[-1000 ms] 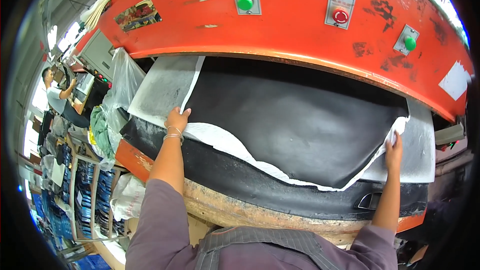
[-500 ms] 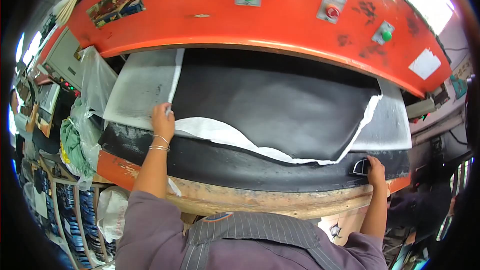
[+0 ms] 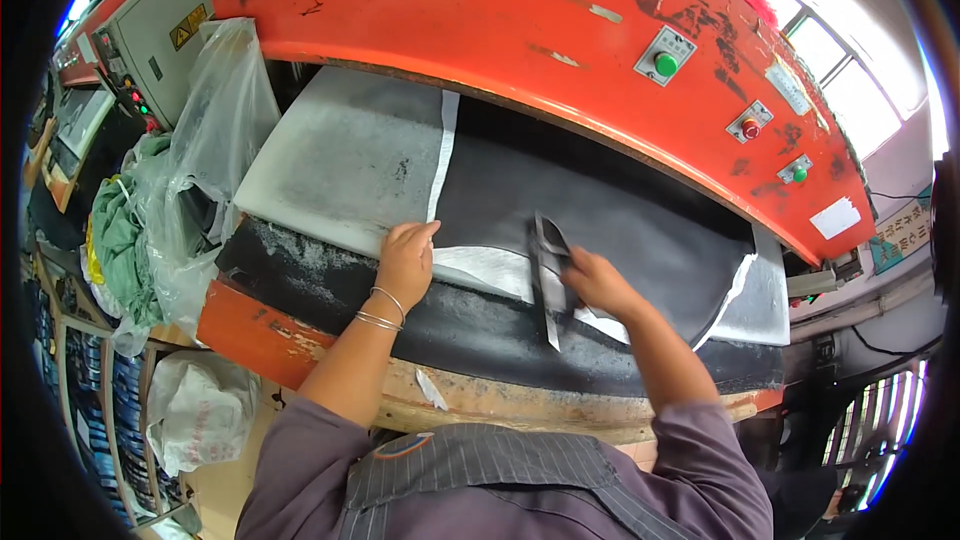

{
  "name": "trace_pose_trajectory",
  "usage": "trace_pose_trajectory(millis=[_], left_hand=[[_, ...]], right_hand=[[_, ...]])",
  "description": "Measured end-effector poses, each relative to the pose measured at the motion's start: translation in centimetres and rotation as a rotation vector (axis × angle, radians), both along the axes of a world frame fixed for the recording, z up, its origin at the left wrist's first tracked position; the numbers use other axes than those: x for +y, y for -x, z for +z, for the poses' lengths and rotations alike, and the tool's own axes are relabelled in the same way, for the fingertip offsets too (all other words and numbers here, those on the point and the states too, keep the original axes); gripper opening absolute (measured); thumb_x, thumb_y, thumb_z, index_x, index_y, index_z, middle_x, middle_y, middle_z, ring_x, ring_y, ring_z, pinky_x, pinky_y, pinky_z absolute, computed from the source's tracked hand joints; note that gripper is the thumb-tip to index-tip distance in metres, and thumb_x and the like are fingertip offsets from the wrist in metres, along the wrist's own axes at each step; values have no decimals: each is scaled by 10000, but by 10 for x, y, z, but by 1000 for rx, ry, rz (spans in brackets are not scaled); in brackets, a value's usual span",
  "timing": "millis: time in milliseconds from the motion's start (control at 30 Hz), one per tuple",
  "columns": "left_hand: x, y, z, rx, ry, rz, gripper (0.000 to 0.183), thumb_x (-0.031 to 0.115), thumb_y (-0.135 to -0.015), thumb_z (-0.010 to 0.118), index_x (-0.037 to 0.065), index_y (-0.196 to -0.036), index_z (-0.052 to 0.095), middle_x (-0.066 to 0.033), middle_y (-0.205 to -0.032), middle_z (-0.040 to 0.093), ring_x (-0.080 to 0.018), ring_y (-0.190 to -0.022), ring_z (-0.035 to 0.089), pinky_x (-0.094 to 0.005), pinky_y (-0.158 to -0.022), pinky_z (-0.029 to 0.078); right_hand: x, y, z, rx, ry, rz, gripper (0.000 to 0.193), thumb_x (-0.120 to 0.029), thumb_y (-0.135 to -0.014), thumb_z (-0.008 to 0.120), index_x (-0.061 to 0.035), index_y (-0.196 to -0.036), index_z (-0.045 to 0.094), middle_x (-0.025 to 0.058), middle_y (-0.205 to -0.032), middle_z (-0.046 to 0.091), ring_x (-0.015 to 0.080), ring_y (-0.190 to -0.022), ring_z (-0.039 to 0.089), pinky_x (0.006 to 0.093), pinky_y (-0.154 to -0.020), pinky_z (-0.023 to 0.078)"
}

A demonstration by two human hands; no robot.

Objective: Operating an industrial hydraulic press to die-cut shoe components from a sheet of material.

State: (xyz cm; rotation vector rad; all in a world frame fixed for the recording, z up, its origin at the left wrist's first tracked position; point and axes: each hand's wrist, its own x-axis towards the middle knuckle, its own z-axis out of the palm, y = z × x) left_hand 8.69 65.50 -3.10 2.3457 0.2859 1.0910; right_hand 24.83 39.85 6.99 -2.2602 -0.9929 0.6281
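Note:
A wide black leather-like sheet (image 3: 620, 205) with a white backing lies on the grey-white cutting board (image 3: 340, 160) under the orange press. My left hand (image 3: 407, 262) is closed at the sheet's lower left corner, thumb and forefinger at its white edge. My right hand (image 3: 598, 285) grips a cutting die (image 3: 545, 275), a narrow frame of dark metal strips with a bright edge. It is held tilted over the sheet's wavy front edge, just right of my left hand. Motion blurs the die, and my fingers hide part of it.
The orange press beam (image 3: 560, 50) spans the back, with a green button (image 3: 665, 64) and a red button (image 3: 750, 128). Along the front runs a wooden ledge (image 3: 520, 410) with a white scrap (image 3: 431, 390). Clear plastic (image 3: 225, 120) hangs at left, near shelves holding several dark blue pieces (image 3: 125, 390).
My right hand has come from the board's right front to its middle, carrying the die over the sheet. My left hand stays at the sheet's corner. The view has turned left.

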Motion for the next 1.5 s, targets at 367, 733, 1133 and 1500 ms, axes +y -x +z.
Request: trace_pose_trajectory(millis=[367, 733, 1133, 1500], left_hand=[[3, 7, -3, -52, 149, -23, 480, -49, -795, 549, -2, -1268, 480, -118, -1065, 675, -300, -1010, 583, -406, -910, 444], [-4, 3, -2, -66, 104, 41, 441, -15, -782, 552, 11, -1223, 564, -125, -1081, 654, -308, -1014, 583, -423, -910, 439], [3, -9, 10, 12, 44, 22, 428, -1, -788, 534, -14, -1215, 561, -191, -1122, 620, -342, -1057, 575, -430, -925, 446], [-68, -17, 81, 89, 317, -117, 294, 42, -818, 586, 24, -1110, 610, -129, -1045, 643, -288, -1020, 582, -389, -921, 439]], right_hand=[[165, -4, -23, -223, -72, -311, 444, -323, -851, 589, -36, -1182, 516, 219, -964, 648, 322, -922, 635, 453, -807, 488], [132, 11, -61, -657, -238, 115, 735, -524, -613, 810, -50, -1128, 586, 236, -1398, 443, 382, -1371, 325, 557, -1090, 217], [133, 3, -48, -739, -228, 95, 685, -525, -665, 759, -95, -1169, 584, 233, -1392, 445, 356, -1356, 355, 557, -1081, 241], [-64, -78, 69, -974, -928, -852, 584, -160, -812, 714, 16, -1298, 444, 234, -1289, 433, 364, -1174, 464, 428, -985, 404]])
